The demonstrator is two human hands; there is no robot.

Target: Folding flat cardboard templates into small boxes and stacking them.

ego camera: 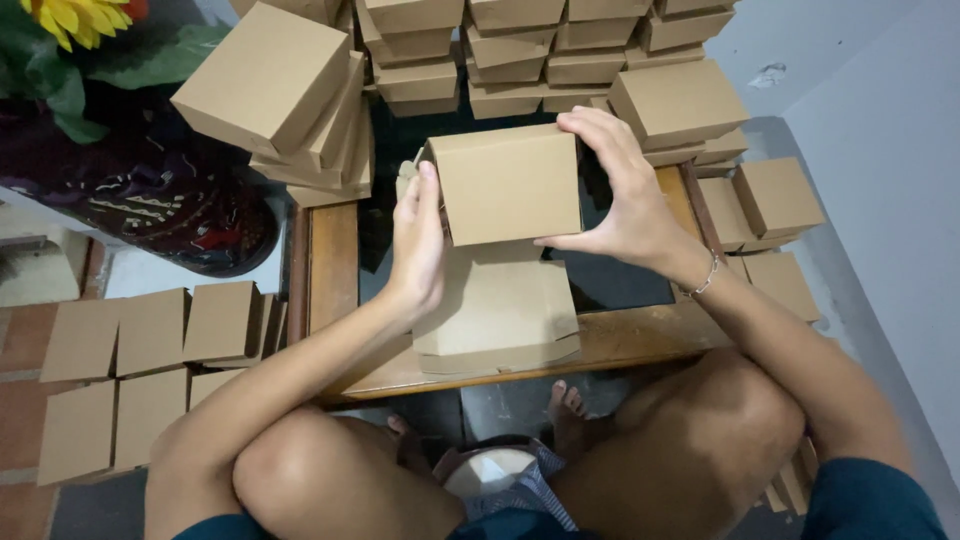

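Both hands — left hand [418,245], right hand [620,190] — grasp the brown box [508,185] with fingers pressed on its sides above the desk [335,265]; squeezing harder could buckle the thin card — or knock the leaning stack [300,110] at far left.

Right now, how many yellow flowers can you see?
1. The yellow flower is in the top left corner, above the dark patterned vase, left of the stacked cardboard boxes. The picture's edge cuts it off, so more may be hidden.
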